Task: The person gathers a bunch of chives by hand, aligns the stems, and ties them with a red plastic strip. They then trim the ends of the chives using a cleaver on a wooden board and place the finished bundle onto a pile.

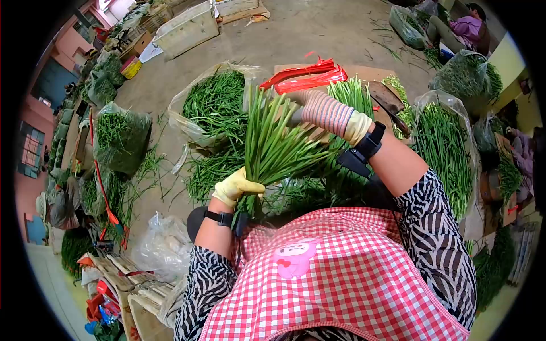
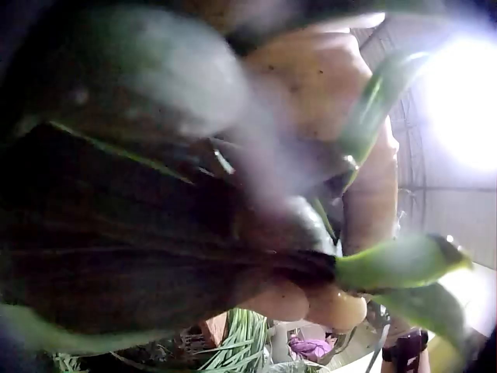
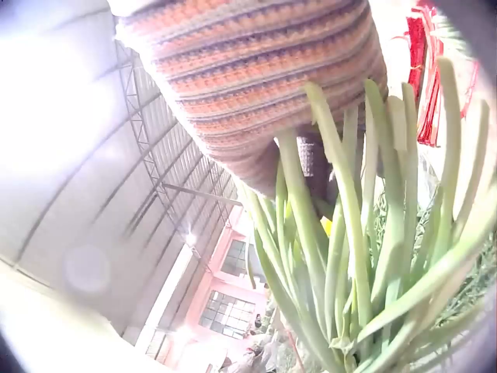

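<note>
My left hand (image 1: pixel 239 186), in a pale yellow glove, grips a thick bunch of garlic chives (image 1: pixel 273 142) low down, the pale ends fanning upward. My right hand (image 1: pixel 330 113) wears a striped knitted glove with a yellow cuff. It is at the upper right of the bunch, its blurred fingers right by the stalk ends. In the right wrist view the striped glove (image 3: pixel 264 78) arches over the stalks (image 3: pixel 349 233), which partly hide its fingers. Dark, blurred leaves (image 2: pixel 116 233) fill much of the left wrist view.
Ahead lie red strips (image 1: pixel 313 77) on a board, beside chives with pale ends (image 1: pixel 351 94) and a dark blade (image 1: pixel 387 99). Plastic bags of chives stand left (image 1: pixel 216 102) and right (image 1: pixel 443 148). A white bin (image 1: pixel 187 31) stands farther off; a person (image 1: pixel 466 28) sits back right.
</note>
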Available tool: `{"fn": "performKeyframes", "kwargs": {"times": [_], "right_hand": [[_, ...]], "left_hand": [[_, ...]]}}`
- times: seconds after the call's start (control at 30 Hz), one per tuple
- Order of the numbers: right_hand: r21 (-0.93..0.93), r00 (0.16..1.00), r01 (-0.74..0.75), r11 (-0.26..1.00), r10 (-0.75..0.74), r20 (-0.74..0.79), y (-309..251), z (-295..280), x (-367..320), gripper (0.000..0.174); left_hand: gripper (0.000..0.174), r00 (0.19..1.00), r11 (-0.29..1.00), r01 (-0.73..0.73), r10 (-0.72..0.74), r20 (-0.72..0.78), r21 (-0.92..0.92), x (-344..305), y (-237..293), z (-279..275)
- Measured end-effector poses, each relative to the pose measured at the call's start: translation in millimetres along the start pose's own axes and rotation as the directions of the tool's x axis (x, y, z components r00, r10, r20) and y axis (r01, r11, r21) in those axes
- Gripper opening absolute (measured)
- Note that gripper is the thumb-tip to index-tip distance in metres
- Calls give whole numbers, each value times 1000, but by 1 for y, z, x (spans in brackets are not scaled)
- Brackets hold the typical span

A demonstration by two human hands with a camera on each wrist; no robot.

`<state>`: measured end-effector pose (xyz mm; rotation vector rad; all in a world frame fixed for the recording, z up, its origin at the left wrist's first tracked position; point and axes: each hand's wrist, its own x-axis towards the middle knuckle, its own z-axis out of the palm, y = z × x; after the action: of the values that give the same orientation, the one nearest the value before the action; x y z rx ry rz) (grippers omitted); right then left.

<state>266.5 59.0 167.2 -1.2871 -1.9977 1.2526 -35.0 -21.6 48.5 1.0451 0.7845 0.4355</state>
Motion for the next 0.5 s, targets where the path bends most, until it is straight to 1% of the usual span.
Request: {"fn": "performKeyframes", "kwargs": {"times": [0.03,0.1,0.13,0.17,0.23,0.3,0.33,0.37,0.43,0.5], "right_hand": [[31,999,-32,999,32,-17,-10,-3,-6,55],[94,995,-91,991,96,-41,-22,-6,-14,53],[210,995,16,978,6,-104,-7,-5,-6,44],[326,996,41,945,-15,-83,8,-11,-6,37],[399,988,-16,917,76,-134,-16,-25,-22,33],[598,978,111,794,21,-209,5,-55,-18,38],[523,950,148,840,26,-312,-2,-73,-23,37],[557,933,283,781,-89,-348,6,-92,-29,36],[551,880,428,717,-189,-436,-1,-108,-55,35],[594,954,293,749,-187,-234,-13,-104,-79,33]], "left_hand": [[48,1000,1000,-2,2,19,-1,0,2,-1],[46,1000,1000,-3,3,1,-14,-1,0,-1],[46,1000,1000,-4,4,-9,-20,-2,-2,-1],[45,1000,1000,-4,4,-8,-23,-2,-3,0],[43,1000,1000,-4,4,-3,-25,-2,-5,-1],[41,999,1000,-19,18,-27,-19,-4,-4,0],[40,999,999,-30,30,-38,-18,-4,-4,0],[40,998,999,-42,41,-50,-16,-5,-3,0],[40,996,998,-64,64,-69,6,-7,2,1],[40,990,995,-101,103,-99,26,-6,-1,-4]]}}
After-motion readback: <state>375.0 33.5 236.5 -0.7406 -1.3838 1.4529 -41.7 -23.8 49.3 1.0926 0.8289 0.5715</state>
